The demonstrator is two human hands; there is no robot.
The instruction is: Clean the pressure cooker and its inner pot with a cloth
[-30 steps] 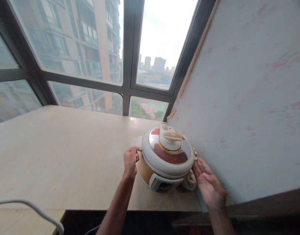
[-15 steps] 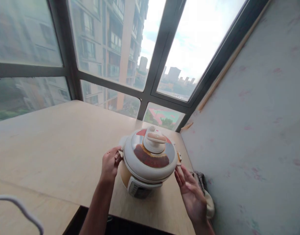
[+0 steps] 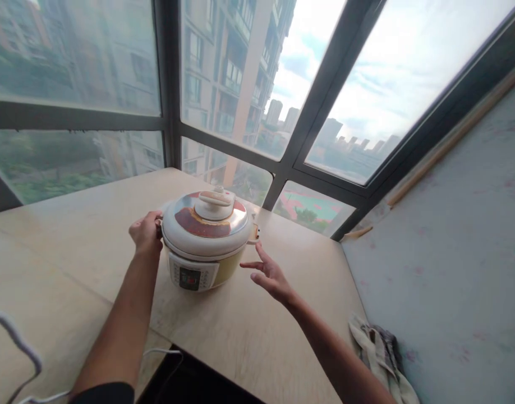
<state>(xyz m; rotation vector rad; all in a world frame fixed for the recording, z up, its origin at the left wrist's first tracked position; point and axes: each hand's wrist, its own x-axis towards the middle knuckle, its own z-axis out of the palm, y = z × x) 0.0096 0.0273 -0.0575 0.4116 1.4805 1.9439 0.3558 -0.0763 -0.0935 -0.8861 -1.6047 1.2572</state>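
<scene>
A cream and yellow electric pressure cooker (image 3: 205,241) with a red-patterned lid and a front control panel stands on a beige counter (image 3: 93,235) under the windows. My left hand (image 3: 146,231) is closed round the cooker's left side handle. My right hand (image 3: 268,272) hovers just to the right of the cooker's body, fingers stretched out and apart, holding nothing and not touching it.
A crumpled cloth (image 3: 377,350) lies at the counter's right edge by the pale wall (image 3: 451,252). A white cord (image 3: 17,342) loops at the lower left, and a thin cable (image 3: 162,353) hangs over the counter's front edge. Large window panes (image 3: 240,84) close the far side.
The cooker has slid left, away from the wall and the cloth, drawn by my left hand. My right hand has come off its right side and opened beside it.
</scene>
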